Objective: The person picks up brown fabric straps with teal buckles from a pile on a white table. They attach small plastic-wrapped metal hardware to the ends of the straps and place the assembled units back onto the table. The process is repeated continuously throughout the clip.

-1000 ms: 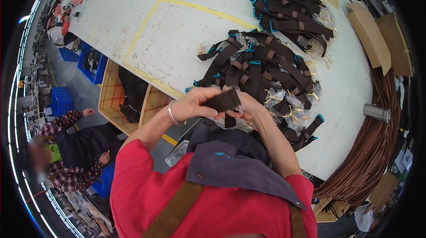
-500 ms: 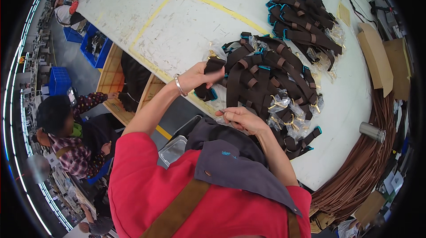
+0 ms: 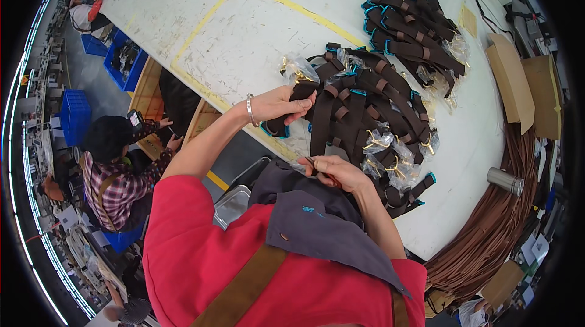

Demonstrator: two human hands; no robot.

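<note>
Scuffed white worktable (image 3: pixel 231 34) marked with yellow tape, a dark brown webbing strap (image 3: pixel 303 89) held at its near edge

Nearest, the right hand (image 3: pixel 338 173) is closed round a small, partly red tool (image 3: pixel 310 161), too hidden to identify; the left hand (image 3: pixel 281 105) pinches the strap between thumb and fingers, a clear plastic bag (image 3: pixel 300 68) of gold-coloured metal fittings just beyond it; to its right lies a heap of dark brown straps with turquoise buckles (image 3: pixel 351 120), some fittings likewise bagged; past the table's left edge, a yellow-orange wooden crate (image 3: pixel 202 121) holds dark, soft-looking material (image 3: pixel 177 104), and farther off a blue plastic bin (image 3: pixel 138 74) contains jumbled dark pieces (image 3: pixel 125 59)
</note>
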